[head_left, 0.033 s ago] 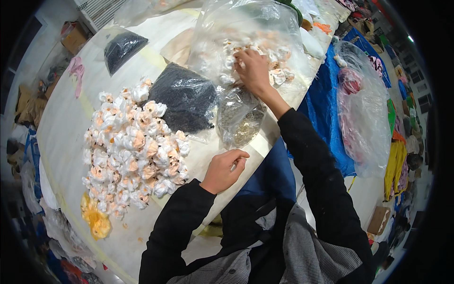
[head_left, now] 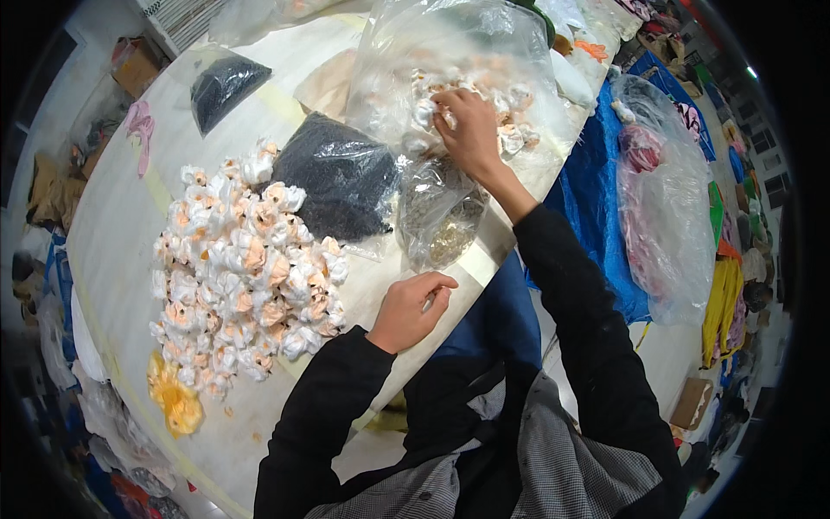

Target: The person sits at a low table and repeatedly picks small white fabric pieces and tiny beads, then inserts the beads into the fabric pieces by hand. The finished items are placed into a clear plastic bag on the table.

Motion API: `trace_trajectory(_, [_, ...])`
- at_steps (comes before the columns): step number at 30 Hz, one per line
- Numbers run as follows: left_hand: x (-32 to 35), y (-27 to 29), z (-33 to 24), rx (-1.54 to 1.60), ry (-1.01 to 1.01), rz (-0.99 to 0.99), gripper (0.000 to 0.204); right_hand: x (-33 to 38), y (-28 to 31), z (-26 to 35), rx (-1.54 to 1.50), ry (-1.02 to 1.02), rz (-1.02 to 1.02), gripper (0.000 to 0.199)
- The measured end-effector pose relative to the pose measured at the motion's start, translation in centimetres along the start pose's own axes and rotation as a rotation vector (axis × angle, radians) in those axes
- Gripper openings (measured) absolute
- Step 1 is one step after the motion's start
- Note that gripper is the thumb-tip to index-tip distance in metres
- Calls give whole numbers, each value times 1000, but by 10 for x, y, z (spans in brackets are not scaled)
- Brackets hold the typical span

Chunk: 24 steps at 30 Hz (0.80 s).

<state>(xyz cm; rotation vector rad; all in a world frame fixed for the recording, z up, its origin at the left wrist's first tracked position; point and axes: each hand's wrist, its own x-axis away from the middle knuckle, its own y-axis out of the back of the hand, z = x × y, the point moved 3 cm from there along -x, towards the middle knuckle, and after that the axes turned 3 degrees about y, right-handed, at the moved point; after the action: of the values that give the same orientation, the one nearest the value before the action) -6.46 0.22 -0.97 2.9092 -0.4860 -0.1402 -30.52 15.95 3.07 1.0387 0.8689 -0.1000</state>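
Note:
My right hand (head_left: 472, 130) reaches into the mouth of a large clear plastic bag (head_left: 372, 78) that holds white and peach artificial flower heads (head_left: 510, 99). Its thumb and fingers close around a white flower head (head_left: 424, 112) there. By the table's near edge rests my left hand (head_left: 408, 311), loosely closed with its fingers curled under. No item shows in it. Left of it spreads a big pile of white and peach flower heads (head_left: 251, 277). Between the hands lies a clear bag of small pale and golden pieces (head_left: 445, 216), next to a bag of fine black material (head_left: 333, 182).
A smaller bag of black material (head_left: 226, 86) lies farther back on the pale table (head_left: 112, 233). Yellow crumpled flowers (head_left: 175, 400) sit at the pile's near left. To the right of the table, a blue sheet (head_left: 596, 208) and a clear bag with pink contents (head_left: 666, 199) are spread.
My right hand has shifted very slightly among the flower heads, its fingers a little differently bent. My left hand and the pile stay as they were.

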Motion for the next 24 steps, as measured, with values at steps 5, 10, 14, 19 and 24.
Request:
trace_trajectory(5, [2, 17, -12, 537, 112, -205, 38, 69, 88, 91, -338, -55, 31, 40])
trace_trajectory(10, [1, 27, -20, 505, 82, -238, 54, 135, 107, 146, -438, -238, 55, 44])
trace_trajectory(14, [0, 17, -18, 567, 203, -174, 54, 156, 114, 154, -405, -238, -22, 43])
trace_trajectory(19, [0, 26, -14, 542, 234, -105, 49, 155, 123, 154, -433, -182, -66, 42])
trace_trajectory(24, [1, 25, -5, 627, 247, -99, 42, 164, 118, 153, -440, -232, -21, 39])
